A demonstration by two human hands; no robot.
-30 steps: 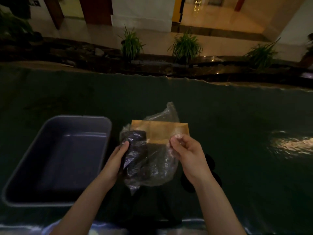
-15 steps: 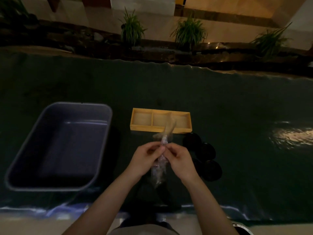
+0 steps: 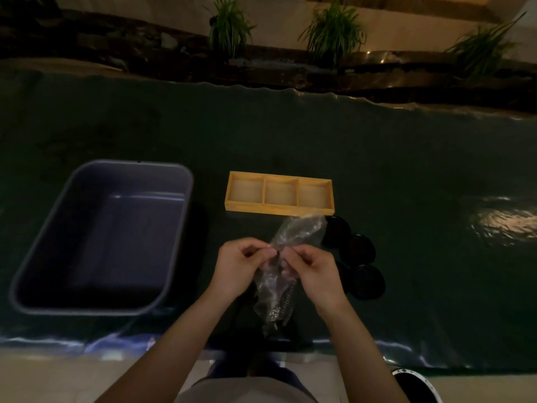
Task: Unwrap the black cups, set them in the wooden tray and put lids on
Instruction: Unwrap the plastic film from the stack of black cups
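A clear plastic wrap (image 3: 296,232) is pinched between my left hand (image 3: 239,266) and my right hand (image 3: 312,270), just in front of me over the dark tablecloth. Its lower part hangs down to about (image 3: 274,303), and something dark shows through it; I cannot tell if cups are inside. The wooden tray (image 3: 279,193) with three empty compartments lies just beyond the hands. Three black round lids (image 3: 364,282) lie in a row to the right of my right hand.
A grey plastic tub (image 3: 101,237), empty, stands to the left on the dark green tablecloth (image 3: 406,199). The table's near edge runs below my forearms. Beyond the far edge are potted grasses (image 3: 334,27) along a dark ledge.
A second ago the wrap was spread wide with a dark cup shape in it and my hands apart. Now the hands are together, pinching the gathered wrap, and the tray is fully uncovered.
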